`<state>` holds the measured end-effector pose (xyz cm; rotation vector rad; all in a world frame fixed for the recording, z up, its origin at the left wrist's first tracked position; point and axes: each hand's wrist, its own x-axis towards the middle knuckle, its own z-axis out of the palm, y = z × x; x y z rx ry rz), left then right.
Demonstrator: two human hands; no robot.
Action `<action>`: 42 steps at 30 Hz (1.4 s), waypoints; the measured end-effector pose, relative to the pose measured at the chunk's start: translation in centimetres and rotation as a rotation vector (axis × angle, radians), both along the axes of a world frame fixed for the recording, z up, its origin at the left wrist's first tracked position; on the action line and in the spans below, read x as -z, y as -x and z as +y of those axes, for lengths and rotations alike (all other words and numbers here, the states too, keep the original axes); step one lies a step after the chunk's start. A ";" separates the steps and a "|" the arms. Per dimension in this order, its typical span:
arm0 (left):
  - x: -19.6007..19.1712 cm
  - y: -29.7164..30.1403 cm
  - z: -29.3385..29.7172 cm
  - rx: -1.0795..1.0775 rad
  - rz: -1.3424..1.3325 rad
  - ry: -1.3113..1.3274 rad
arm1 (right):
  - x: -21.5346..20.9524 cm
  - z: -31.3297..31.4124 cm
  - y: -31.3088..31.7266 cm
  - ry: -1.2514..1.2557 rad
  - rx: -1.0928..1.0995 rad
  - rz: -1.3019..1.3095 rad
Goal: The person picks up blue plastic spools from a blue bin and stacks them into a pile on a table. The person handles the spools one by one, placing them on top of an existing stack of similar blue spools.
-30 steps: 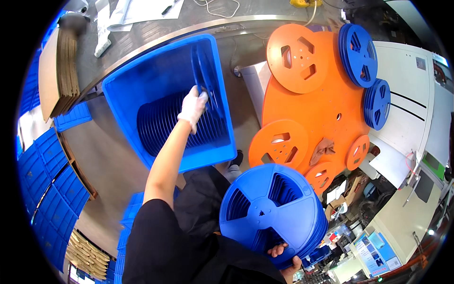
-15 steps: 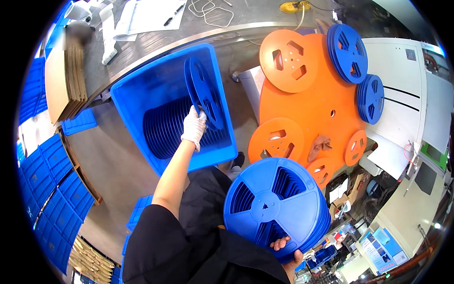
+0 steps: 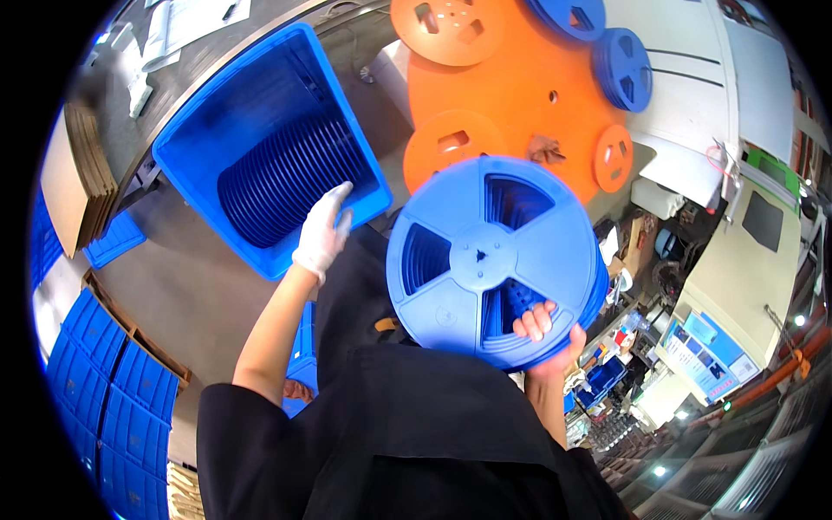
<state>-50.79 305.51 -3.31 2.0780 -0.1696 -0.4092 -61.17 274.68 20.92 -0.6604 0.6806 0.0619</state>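
Observation:
My right hand [image 3: 546,336], bare, grips a thick stack of blue plastic reels [image 3: 503,251] in front of my body. Its fingers hook through a cutout in the top reel while the thumb lies at the outer rim. My left hand [image 3: 324,232], in a white glove, is over the near right part of a blue bin [image 3: 347,113]. The fingers are stretched out and nothing is in them. Inside that bin, a long row of blue reels [image 3: 277,182] stands on edge, packed side by side.
Beyond the held stack is a large orange disc table [image 3: 503,95] carrying orange reels [image 3: 451,26] and stacks of blue reels [image 3: 624,69]. A metal workbench [image 3: 195,65] runs along the far left. Blue crates [image 3: 95,347] are piled at left, and a white cabinet [image 3: 685,95] stands at right.
My left hand has let go of the reels it held at the bin's right end and drawn back toward me. The held stack sits higher in view, and the whole view has shifted.

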 end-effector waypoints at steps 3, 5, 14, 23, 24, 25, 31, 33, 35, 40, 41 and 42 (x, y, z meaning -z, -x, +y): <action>-7.8 0.7 -1.2 0.238 -0.308 0.042 | 0.2 -2.5 0.7 -0.141 -0.013 -0.101; -10.6 1.7 -2.2 0.332 -0.373 0.015 | 0.1 -3.5 1.1 -0.202 -0.003 -0.121; -20.9 4.5 -18.5 0.462 -0.460 0.310 | -0.4 -6.0 3.1 -0.246 -0.202 -0.174; -11.6 7.7 -10.4 0.297 -0.321 -0.187 | -1.2 -9.0 4.4 -0.196 -0.141 -0.228; -13.1 8.0 -9.3 0.417 -0.375 -0.141 | -0.9 -9.2 4.6 -0.225 -0.116 -0.233; -14.1 8.1 -8.7 0.532 -0.430 -0.097 | -1.0 -9.3 4.6 -0.230 -0.103 -0.229; -15.3 8.7 -9.9 0.752 -0.566 -0.131 | -1.8 -8.8 3.8 -0.188 -0.089 -0.236; -14.4 8.3 -10.0 0.785 -0.555 -0.119 | -2.0 -8.1 3.4 -0.188 -0.081 -0.238; -14.9 7.4 -9.4 0.867 -0.437 -0.102 | -2.7 -7.2 2.8 -0.115 -0.067 -0.201; -14.4 6.1 -3.3 0.458 -0.162 0.240 | -4.3 -3.8 1.0 0.121 -0.042 -0.057; -14.7 6.0 -1.6 0.343 -0.023 0.327 | -3.9 -3.4 0.7 0.049 -0.047 -0.087; -13.9 6.6 -0.3 0.176 0.025 0.406 | -3.8 -2.9 0.6 0.080 -0.041 -0.046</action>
